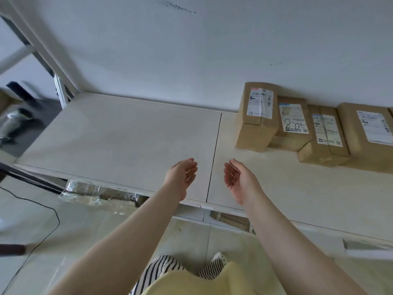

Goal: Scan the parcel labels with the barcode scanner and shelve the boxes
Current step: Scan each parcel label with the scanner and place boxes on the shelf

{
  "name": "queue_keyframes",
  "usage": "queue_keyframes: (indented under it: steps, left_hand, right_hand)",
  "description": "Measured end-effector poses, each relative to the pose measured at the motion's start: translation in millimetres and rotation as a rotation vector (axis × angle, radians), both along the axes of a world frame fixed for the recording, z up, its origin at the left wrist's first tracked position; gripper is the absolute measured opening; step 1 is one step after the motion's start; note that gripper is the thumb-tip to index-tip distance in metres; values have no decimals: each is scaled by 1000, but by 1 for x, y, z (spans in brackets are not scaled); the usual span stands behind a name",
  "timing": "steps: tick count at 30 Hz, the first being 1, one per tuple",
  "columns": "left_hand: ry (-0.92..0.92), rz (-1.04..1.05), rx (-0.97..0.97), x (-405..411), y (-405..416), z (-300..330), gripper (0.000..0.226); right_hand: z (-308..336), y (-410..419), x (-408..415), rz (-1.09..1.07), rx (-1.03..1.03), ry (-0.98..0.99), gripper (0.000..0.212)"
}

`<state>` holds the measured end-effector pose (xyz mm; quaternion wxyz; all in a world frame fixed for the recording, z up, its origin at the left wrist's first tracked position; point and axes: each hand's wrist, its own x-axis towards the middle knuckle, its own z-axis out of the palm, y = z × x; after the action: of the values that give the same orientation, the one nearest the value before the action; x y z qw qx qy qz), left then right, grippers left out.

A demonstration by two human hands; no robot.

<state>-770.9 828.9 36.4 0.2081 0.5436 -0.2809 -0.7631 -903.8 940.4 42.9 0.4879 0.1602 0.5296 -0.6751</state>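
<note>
You are holding your left hand and your right hand out over the front part of the pale shelf, palms facing each other, fingers relaxed and gently curved, gripping nothing. Both hands are hovering on either side of the dark seam in the shelf board. The parcel boxes are standing well apart from your hands, up and to your right against the white wall: the tallest box nearest, then the box marked with handwriting, the taped box and the wide box at the frame's edge, each touching its neighbour, labels facing you.
</note>
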Motion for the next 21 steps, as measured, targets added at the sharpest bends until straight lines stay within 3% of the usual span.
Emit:
queue_keyframes:
  steps: [8,21]
  left_hand:
    - [3,131,15,118,-29,-2,11]
    - [-72,511,69,482,-118,-14,7]
  right_hand:
    - [-3,-49,112,150,-51,7,3]
    - [-14,-193,428,597,-45,17,3]
